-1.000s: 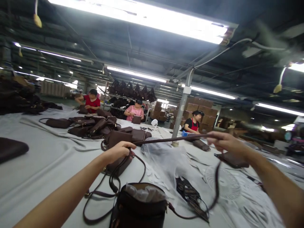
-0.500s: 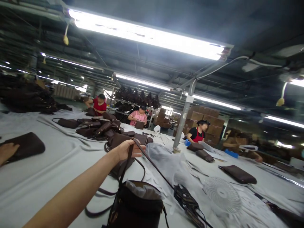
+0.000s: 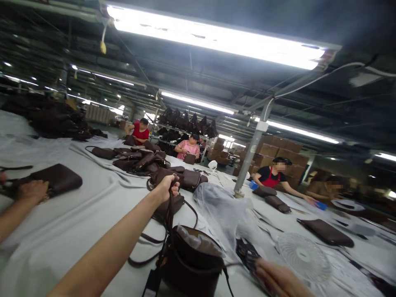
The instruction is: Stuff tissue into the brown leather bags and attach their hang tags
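Note:
My left hand (image 3: 168, 187) is raised in a closed grip around a dark brown strap (image 3: 169, 212), which hangs down to an open-topped brown handbag (image 3: 193, 266). Pale stuffing (image 3: 201, 242) shows inside the bag's mouth, and a black tag (image 3: 151, 284) hangs at its left side. Blurred at the lower right, my right hand (image 3: 280, 278) is at a bundle of black tags (image 3: 247, 252); whether its fingers grip any of them is unclear.
A co-worker's hand (image 3: 33, 192) rests on a brown bag (image 3: 62, 179) at left. Piled bags (image 3: 145, 161), clear plastic (image 3: 221, 206) and a white fan (image 3: 305, 255) lie on the covered table (image 3: 102, 206). A metal post (image 3: 252, 152) rises behind; other people work beyond.
My left hand has closed around the strap, whose right-hand run no longer stretches to the tags. My right hand has come into view at the tag bundle. The view has shifted slightly.

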The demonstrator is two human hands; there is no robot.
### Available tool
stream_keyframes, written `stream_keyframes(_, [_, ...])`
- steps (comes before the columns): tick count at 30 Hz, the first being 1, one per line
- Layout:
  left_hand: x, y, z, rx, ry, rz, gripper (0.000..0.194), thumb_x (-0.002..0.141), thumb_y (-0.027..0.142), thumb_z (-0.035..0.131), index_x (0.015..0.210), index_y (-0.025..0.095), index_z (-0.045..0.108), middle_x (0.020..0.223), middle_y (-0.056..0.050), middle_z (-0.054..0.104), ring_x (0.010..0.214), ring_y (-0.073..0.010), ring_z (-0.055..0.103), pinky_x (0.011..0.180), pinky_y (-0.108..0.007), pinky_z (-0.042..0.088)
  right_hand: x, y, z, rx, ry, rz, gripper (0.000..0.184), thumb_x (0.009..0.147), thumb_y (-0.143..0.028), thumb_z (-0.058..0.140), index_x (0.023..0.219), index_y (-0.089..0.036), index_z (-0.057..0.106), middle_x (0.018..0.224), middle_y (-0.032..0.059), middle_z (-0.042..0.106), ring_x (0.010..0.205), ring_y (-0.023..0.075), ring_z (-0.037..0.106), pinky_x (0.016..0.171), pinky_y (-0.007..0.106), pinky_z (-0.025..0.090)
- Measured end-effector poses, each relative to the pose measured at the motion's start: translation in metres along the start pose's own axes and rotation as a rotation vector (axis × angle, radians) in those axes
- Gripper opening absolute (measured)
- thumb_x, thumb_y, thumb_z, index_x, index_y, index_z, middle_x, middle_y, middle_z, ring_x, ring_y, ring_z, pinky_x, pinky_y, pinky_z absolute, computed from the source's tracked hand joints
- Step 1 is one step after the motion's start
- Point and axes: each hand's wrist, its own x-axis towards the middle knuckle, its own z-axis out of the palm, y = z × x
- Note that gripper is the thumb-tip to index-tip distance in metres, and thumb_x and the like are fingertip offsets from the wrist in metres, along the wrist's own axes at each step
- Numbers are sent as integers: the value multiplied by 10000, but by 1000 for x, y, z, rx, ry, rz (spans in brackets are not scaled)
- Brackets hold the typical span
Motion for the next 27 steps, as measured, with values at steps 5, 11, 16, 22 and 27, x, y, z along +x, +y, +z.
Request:
stream_keyframes(5, [-12, -28, 44, 130, -171, -105, 147, 746, 128, 519, 888, 168, 525, 581, 45, 484, 349, -40, 323, 373, -153, 230, 84, -63, -47, -375, 233, -100, 377, 988, -391, 316, 784, -216, 579, 724, 39, 658, 685, 178, 616, 590, 267, 350])
stream_keyframes(11, [-16, -37, 53, 160, -295, -218, 213, 750, 187, 500, 954, 151, 553, 693, -24, 586, 348, -34, 301, 378, -170, 232, 148, -122, -61, -558, 383, -15, 348, 992, -394, 365, 900, -219, 651, 853, 62, 719, 764, 184, 662, 567, 251, 309])
stream_keyframes(16, [-12, -37, 40, 109, -433, -268, 283, 765, 226, 473, 996, 124, 600, 572, 12, 520, 333, -45, 249, 364, -173, 179, 168, -125, -57, -609, 370, 13, 360, 992, -398, 355, 915, -228, 663, 884, 71, 731, 810, 211, 682, 605, 255, 366])
stream_keyframes(22, [-5, -45, 26, 291, -311, -244, 244, 750, 260, 490, 952, 157, 581, 480, 85, 350, 342, -51, 182, 371, -167, 142, 173, -94, -60, -455, 341, 26, 307, 965, -292, 399, 983, -164, 678, 918, 125, 714, 875, 247, 667, 709, 311, 453])
stream_keyframes(27, [3, -54, 32, 368, -297, -236, 127, 753, 298, 544, 783, 175, 540, 465, 73, 364, 348, -45, 171, 376, -172, 107, 168, -86, -38, -55, 111, -444, 699, 793, -102, 590, 1447, -215, 370, 1275, 110, 577, 928, 164, 621, 795, 278, 483])
